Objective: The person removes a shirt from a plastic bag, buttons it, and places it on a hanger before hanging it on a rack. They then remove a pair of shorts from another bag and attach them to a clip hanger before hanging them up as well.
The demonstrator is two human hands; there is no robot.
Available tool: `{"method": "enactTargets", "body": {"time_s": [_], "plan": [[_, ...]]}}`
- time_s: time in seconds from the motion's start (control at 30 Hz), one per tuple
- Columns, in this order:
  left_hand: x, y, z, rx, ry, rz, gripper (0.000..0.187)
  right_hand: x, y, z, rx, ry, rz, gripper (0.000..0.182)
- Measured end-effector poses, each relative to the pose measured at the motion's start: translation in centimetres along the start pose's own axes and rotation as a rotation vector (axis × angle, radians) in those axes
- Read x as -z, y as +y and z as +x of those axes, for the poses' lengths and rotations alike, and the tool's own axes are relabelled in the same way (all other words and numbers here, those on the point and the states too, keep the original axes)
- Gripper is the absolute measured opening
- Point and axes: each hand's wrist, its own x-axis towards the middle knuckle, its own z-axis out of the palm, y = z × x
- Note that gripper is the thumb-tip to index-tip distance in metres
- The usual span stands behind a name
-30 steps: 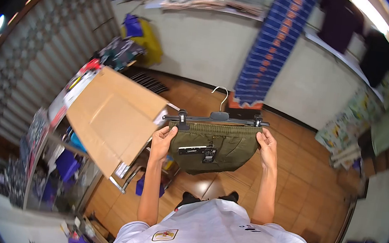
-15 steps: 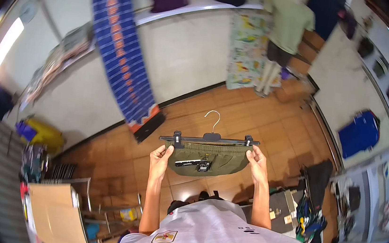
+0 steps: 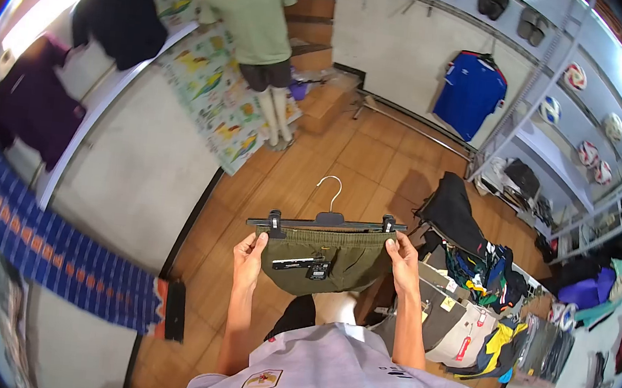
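Olive-green shorts (image 3: 353, 263) hang in front of me from a black clip hanger (image 3: 353, 226) with a silver hook. Its two clips sit near the ends of the bar, and the left one grips the elastic waistband. Dark tags with white print (image 3: 318, 270) lie on the front of the fabric. My left hand (image 3: 249, 258) pinches the left top corner of the shorts between thumb and fingers. At the opposite corner, just below the right clip, my right hand (image 3: 404, 263) holds the waistband the same way.
A dressed mannequin (image 3: 256, 29) stands ahead on the tiled floor (image 3: 364, 154). To the right, folded and heaped clothes (image 3: 487, 281) cover a low surface. Behind them rises a metal shelf (image 3: 557, 155) with balls. A blue jersey (image 3: 469, 93) hangs on the back wall; a blue patterned banner (image 3: 55, 250) is at left.
My view has swung right, bringing the blue jersey, ball shelf and clothes heap further in. Both hands still hold the hung shorts in nearly the same place before me.
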Motion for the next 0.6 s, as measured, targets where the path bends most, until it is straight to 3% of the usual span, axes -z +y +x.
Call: {"method": "enactTargets", "body": {"time_s": [0.3, 0.4, 0.5, 0.6], "plan": [[-10.8, 2.8, 22.8, 0.065, -0.296, 0.025, 0.025, -0.7, -2.8, 14.4, 0.117, 0.282, 0.016, 0.034], [-14.9, 2.0, 28.7, 0.076, -0.296, 0.074, 0.026, 0.2, -2.1, 18.5, 0.108, 0.402, -0.008, 0.038], [-18.4, 1.6, 35.2, 0.125, -0.428, 0.083, 0.030, 0.3, -2.8, 23.2, 0.097, 0.495, 0.009, 0.037], [-22.4, 0.1, 40.2, 0.095, -0.437, 0.108, 0.028, 1.8, -2.3, 28.4, 0.086, 0.497, -0.001, 0.037]]}}
